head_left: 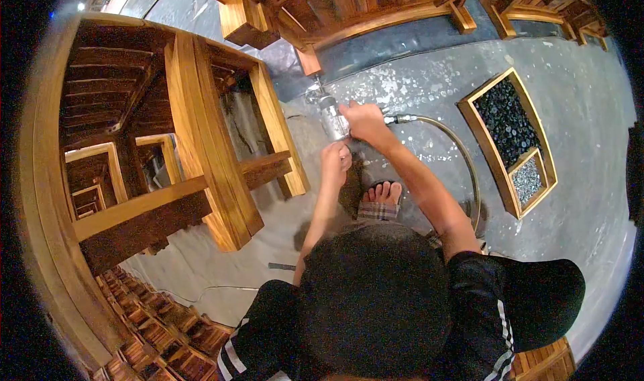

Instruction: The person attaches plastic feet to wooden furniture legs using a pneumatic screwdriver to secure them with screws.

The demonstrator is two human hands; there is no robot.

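A silver air drill (333,118) lies across the middle of the view, its bit aimed at the end of a wooden furniture leg (309,60). My right hand (367,122) is wrapped round the drill's handle, where a hose (463,149) joins it. Curled up at the drill's rear end, my left hand (335,158) presses against the body with its fingers closed. The drill's tip is right at the leg's end face.
To the right, a wooden tray (475,123) on the grey floor holds black round pieces (504,123) and, in a smaller compartment, small silvery hardware (527,180). A large wooden frame (201,133) stands close on the left. More slatted wooden furniture (382,22) lies ahead. A sandalled foot (382,196) is below the hands.
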